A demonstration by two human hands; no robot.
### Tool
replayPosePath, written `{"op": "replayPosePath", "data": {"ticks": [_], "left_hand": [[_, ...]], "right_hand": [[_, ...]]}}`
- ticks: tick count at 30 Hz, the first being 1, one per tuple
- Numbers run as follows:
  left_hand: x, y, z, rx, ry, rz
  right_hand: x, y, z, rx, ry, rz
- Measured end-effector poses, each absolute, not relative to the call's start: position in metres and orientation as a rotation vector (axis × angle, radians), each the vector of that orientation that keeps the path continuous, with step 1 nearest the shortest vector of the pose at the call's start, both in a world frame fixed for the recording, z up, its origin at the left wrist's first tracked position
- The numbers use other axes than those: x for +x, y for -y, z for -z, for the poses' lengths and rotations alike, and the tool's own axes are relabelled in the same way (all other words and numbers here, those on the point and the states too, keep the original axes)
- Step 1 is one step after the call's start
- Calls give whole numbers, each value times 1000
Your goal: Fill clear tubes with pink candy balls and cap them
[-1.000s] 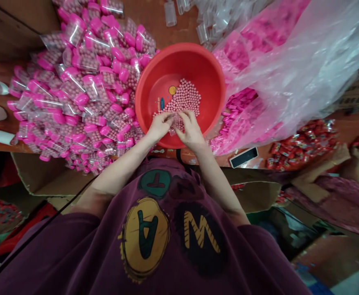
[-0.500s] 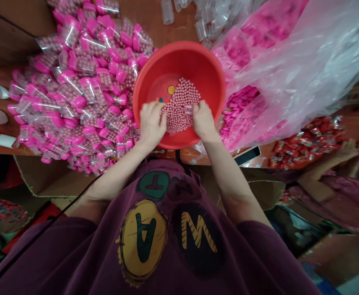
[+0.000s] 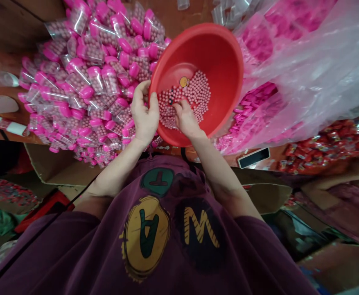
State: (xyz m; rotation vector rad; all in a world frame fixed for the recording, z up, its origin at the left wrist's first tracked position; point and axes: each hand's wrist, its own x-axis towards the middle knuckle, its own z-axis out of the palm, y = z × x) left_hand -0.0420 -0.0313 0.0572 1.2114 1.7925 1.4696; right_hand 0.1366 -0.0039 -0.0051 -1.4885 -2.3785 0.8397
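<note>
Shirt [image 3: 174,258], lettered A, T; brown worktop [image 3: 173,16]; left hand [image 3: 145,114] gripping red bowl [image 3: 224,82]; right hand [image 3: 188,119] among beads [image 3: 199,91], grasp unclear.

Brown table [image 3: 194,14] with basin [image 3: 224,65], jars [image 3: 110,80], phone [image 3: 253,158]

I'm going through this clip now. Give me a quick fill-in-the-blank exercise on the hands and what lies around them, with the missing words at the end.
1. The left hand holds the rim of the red basin with its ____ on the inner side.
2. The right hand reaches down to beads whose colour is ____.
3. The heap of lidded containers lies to the ____ of the basin.
4. The red packets lie to the ____ of the dark-screened device.

Missing words: thumb; pink; left; right.
</note>
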Motion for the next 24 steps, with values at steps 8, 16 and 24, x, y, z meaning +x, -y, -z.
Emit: {"op": "replayPosePath", "data": {"ticks": [8,16,24], "left_hand": [[-53,38,-66,1426,-1840,-1473],[8,38,-76,876,-1294,-1159],[14,39,-75,708,-1127,-965]], "right_hand": [[136,18,-16,-1425,1885,-1092],[148,40,-44,-1493,1664,-1031],[294,52,-6,-1830,1474,-513]]}}
